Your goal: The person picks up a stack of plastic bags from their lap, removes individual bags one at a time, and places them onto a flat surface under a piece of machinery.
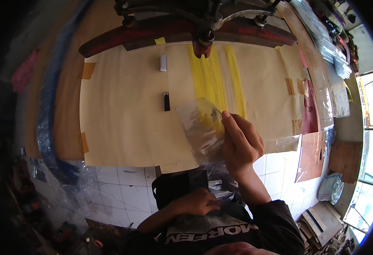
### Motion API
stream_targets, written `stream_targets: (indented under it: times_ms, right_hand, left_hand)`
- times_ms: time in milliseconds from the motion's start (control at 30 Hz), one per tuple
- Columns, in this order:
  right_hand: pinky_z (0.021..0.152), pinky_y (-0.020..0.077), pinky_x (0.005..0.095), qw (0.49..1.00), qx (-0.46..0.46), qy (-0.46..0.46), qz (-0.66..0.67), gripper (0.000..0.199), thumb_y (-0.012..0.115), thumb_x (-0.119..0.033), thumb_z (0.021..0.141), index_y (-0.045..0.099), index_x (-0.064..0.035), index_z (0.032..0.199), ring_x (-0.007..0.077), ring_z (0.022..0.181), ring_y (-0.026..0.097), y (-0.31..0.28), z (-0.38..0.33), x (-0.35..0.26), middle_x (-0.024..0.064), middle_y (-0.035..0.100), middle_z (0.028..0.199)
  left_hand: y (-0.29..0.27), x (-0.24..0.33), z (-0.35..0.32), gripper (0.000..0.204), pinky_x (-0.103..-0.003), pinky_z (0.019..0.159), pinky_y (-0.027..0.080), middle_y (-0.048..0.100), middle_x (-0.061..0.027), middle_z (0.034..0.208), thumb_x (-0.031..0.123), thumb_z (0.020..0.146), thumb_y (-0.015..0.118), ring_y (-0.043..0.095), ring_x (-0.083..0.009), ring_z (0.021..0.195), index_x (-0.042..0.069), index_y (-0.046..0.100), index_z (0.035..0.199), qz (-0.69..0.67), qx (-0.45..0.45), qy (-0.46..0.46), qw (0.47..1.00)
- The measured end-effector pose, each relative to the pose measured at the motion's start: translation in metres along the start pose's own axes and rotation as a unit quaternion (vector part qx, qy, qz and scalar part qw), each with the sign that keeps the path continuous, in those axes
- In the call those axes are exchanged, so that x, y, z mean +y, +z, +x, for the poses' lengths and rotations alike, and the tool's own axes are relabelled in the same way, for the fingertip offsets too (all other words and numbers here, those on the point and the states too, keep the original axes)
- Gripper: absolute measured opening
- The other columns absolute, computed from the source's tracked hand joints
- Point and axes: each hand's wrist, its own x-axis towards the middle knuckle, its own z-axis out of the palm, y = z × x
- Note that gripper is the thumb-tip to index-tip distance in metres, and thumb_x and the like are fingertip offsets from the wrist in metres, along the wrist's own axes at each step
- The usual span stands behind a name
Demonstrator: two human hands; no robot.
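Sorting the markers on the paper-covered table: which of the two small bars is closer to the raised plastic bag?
The black bar, just left of the clear plastic bag in the right hand; the white bar lies farther up.

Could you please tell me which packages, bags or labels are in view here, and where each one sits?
Clear plastic bag: pinched by the right hand over the table, flat, glossy.
Stack of clear bags: on the lap under the left hand, shiny.
Small white tag: on the tan paper, rectangular.
Small black tag: below it, narrow.

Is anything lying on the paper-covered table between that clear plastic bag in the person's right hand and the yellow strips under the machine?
Nothing visible does. The right hand holds the clear bag right by the yellow strips; the small black block lies off to the left.
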Motion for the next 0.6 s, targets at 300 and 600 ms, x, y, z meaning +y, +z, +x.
stream_targets:
  times_ms: [300, 600]
  right_hand:
    - [0.056, 0.0494, 0.0258, 1.0, -0.015, 0.0, 0.015, 0.047, 0.066, 0.013, 0.065, 0.073, -0.0078, 0.107, 0.0174, 0.063, 0.064, -0.001, 0.0, 0.0, 0.0113, 0.069, 0.087]
    - [0.064, 0.0533, 0.0282, 0.998, -0.055, 0.024, 0.022, 0.042, 0.062, 0.016, 0.068, 0.074, -0.0035, 0.104, 0.0234, 0.071, 0.069, -0.007, 0.004, -0.005, 0.0149, 0.069, 0.086]
  left_hand:
    - [-0.005, 0.0, 0.002, 0.024, -0.042, 0.057, 0.045, 0.061, -0.0189, 0.065, 0.027, 0.088, 0.066, 0.061, -0.0343, 0.06, 0.011, 0.072, 0.104, 0.023, -0.022, -0.015, 0.999]
    - [0.0, -0.01, 0.001, 0.025, -0.043, 0.058, 0.045, 0.059, -0.0179, 0.063, 0.03, 0.089, 0.065, 0.06, -0.0344, 0.061, 0.015, 0.072, 0.108, 0.043, -0.012, 0.004, 0.999]
